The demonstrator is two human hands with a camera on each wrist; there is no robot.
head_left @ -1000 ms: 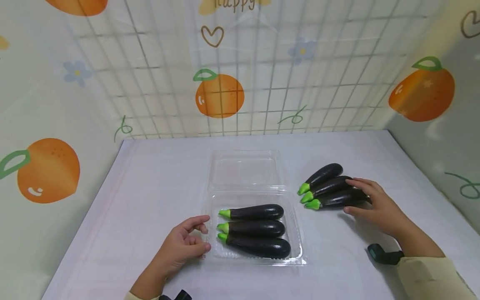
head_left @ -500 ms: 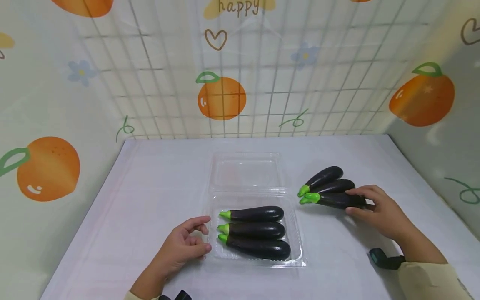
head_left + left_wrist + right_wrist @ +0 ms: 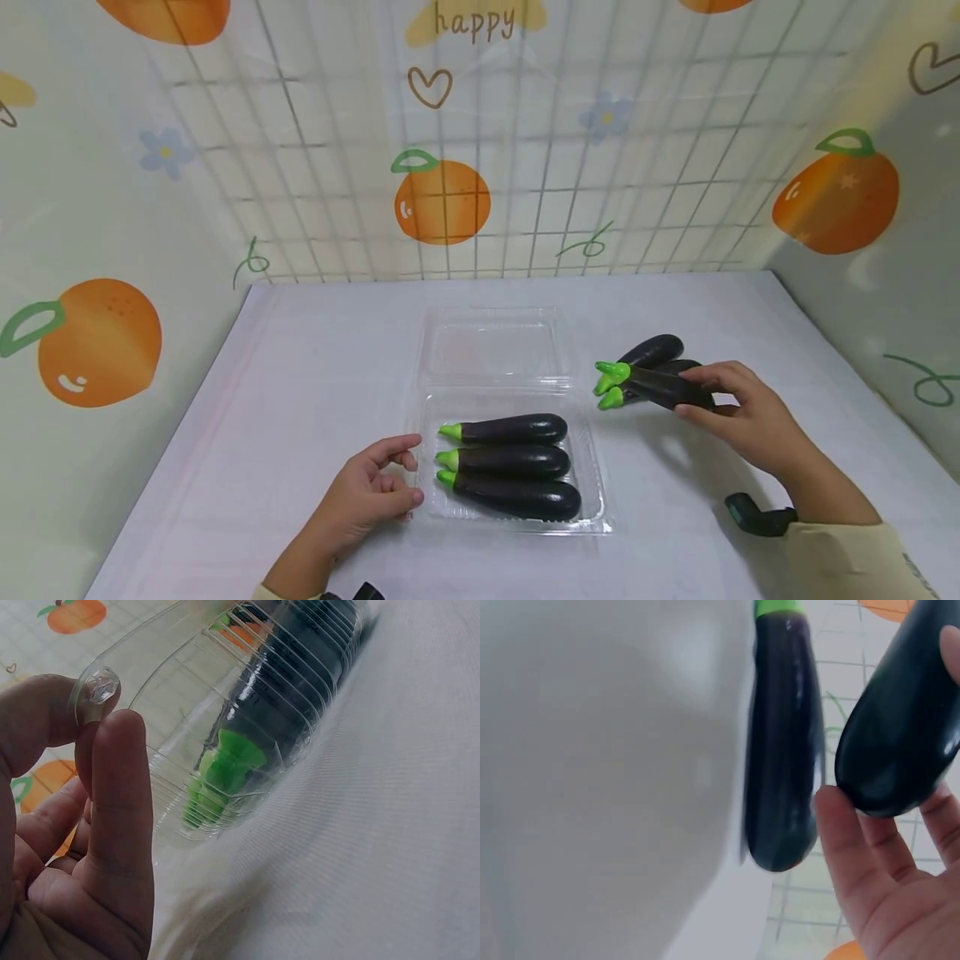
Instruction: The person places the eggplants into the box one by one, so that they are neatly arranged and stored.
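Note:
Three glossy dark-purple eggplants with green stems lie side by side in the base of a clear plastic clamshell container point(image 3: 592, 508); the nearest eggplant point(image 3: 517, 497) shows plainly. At its left rim, my left hand point(image 3: 367, 492) holds the edge, thumb and a fingertip at the clear corner point(image 3: 101, 684) in the left wrist view. To the right, my right hand point(image 3: 750, 417) grips another eggplant point(image 3: 900, 720) by its rounded end, tilted stem-up above two others. One of those, a lying eggplant point(image 3: 784, 742), shows beside it in the right wrist view.
The container's lid point(image 3: 491, 346) is folded back flat behind the base. A white cloth point(image 3: 322, 358) covers the table. A curtain with printed oranges point(image 3: 442, 202) over a wire grid stands at the back. Black wrist devices point(image 3: 757, 515) sit by both wrists.
My right hand has taken hold of the nearest loose eggplant and lifted it up and leftward, over the other two. The left hand stays at the container's rim.

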